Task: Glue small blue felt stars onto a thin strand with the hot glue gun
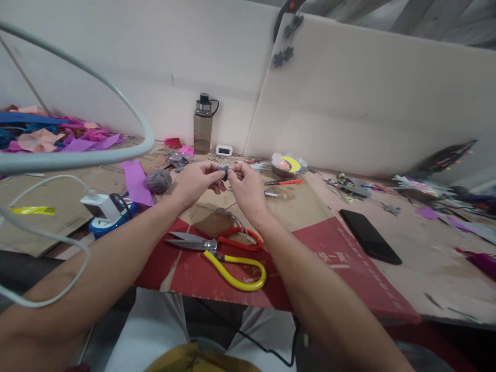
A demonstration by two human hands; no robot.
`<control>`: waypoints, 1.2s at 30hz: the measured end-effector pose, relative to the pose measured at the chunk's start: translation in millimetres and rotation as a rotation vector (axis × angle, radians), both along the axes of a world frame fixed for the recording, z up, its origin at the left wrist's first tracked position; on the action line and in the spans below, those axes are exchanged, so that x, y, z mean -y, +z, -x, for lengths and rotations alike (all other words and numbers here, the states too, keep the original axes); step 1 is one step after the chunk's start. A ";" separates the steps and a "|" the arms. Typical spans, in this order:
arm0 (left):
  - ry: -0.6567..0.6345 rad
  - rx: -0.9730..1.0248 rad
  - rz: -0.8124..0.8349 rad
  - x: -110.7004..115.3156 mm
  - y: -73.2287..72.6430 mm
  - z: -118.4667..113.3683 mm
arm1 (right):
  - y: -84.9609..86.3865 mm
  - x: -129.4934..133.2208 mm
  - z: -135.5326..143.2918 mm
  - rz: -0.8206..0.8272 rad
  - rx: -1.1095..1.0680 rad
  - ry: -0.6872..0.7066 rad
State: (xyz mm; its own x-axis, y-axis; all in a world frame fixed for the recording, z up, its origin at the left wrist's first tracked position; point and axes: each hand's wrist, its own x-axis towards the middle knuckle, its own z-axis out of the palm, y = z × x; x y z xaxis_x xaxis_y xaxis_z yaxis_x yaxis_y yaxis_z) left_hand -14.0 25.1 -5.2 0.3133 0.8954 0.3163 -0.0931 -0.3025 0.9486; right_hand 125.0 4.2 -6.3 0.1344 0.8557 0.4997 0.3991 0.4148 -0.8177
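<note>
Over the cardboard, my left hand and my right hand meet at the fingertips. Pinched between them is a small dark grey piece; the fingers cover much of it, so its exact kind is unclear. Both hands have closed fingers. Below the wrists lie scissors with one red and one yellow handle, blades apart and pointing left. A ball of grey yarn rests just left of my left hand, near a strip of purple felt.
Farther back stand a water bottle, a small digital clock and a bowl. A black phone lies to the right. At left are a charger, a looping pale cable and piled felt scraps.
</note>
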 end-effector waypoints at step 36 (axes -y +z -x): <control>0.219 -0.159 -0.111 -2.7 0.1 1.6 | -12.8 1.7 -3.2 -0.034 0.078 0.061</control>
